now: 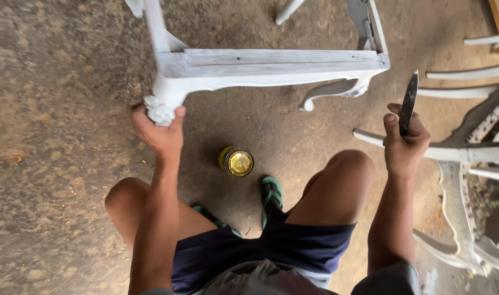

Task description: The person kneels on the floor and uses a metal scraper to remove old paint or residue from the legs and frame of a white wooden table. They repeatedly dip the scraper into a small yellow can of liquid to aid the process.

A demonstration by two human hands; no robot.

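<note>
My left hand [159, 130] grips the carved corner of a white-painted wooden chair frame [271, 64] that lies tipped on the dirt floor ahead of me. My right hand [405, 143] is closed around the handle of a dark flat blade [409, 101], a putty knife or scraper, held upright and away from the frame. I am seated, with my bare knees and dark blue shorts below the hands. A small round tin [237, 161] with a gold lid stands on the floor between my knees, beside my green sandals [271, 195].
More white carved chair parts [473, 164] are stacked at the right edge. A curved white leg [331, 90] hangs under the frame's right end. The floor [53, 136] is rough brown dirt with dust.
</note>
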